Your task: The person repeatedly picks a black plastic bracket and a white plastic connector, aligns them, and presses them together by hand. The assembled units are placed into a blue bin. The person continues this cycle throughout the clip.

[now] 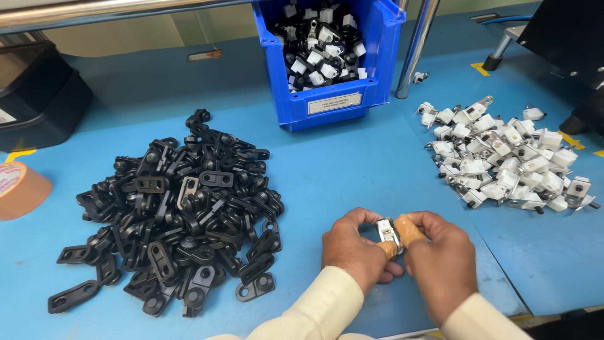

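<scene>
Both of my hands meet low in the middle of the head view, over a blue table (352,170). My left hand (355,249) and my right hand (440,261) pinch one small white and metal clip part (388,232) between thumbs and forefingers. Tan tape wraps my fingertips. A big pile of black plastic brackets (182,214) lies to the left of my hands. A pile of white and metal clip parts (503,157) lies to the right, farther back.
A blue bin (330,104) holding assembled black and white parts stands at the back centre. A metal pole (412,50) rises beside it. A brown tape roll (19,189) sits at the left edge, with black trays (38,94) behind it.
</scene>
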